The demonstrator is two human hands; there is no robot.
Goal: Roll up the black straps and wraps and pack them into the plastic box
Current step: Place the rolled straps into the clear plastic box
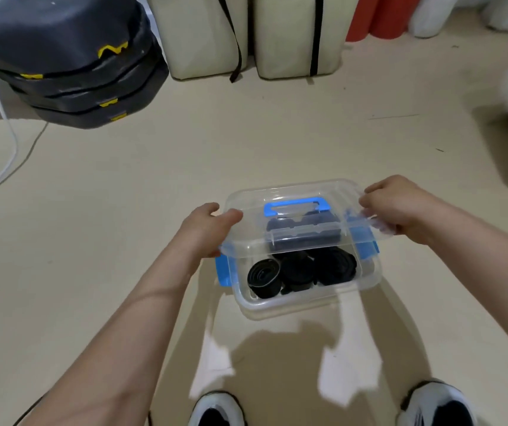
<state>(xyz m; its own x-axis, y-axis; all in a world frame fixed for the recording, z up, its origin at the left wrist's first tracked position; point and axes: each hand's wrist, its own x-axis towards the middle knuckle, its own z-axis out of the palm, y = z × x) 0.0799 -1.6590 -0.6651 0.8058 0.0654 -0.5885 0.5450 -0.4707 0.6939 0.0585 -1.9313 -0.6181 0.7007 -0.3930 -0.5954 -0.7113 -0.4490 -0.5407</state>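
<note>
1. Both hands are on the clear lid [308, 189]. Your left hand [203, 229] grips its left short end, thumb on top. Your right hand [406, 207] grips the right short end, fingers [374, 199] curled over the rim.
2. Several rolled black straps [295, 269] lie inside the plastic box [292, 302]. It sits on the floor [154, 179], below your fingers and a little nearer to you than they are. More dark material shows through the lid, and I cannot tell how many rolls it makes.
3. Every strap in view is coiled and inside the box, so rolling and packing look finished. Closing the box seems to be the step in hand.
4. The relation that matters is the lid's long axis. It runs from one set of fingers to the other, parallel to the box's long axis, so no turning looks needed. The lid hangs over the far part of the box only, and the near part is uncovered. The coming move is probably toward you and down.
5. Neither hand is nearer, since each holds one end with the blue handle [292, 206] midway between them. Lower both ends evenly.
6. One blue latch [223, 273] sits just below your left fingers, and a second latch [369, 241] sits below your right. The rim might catch on either, or on a roll standing proud.
</note>
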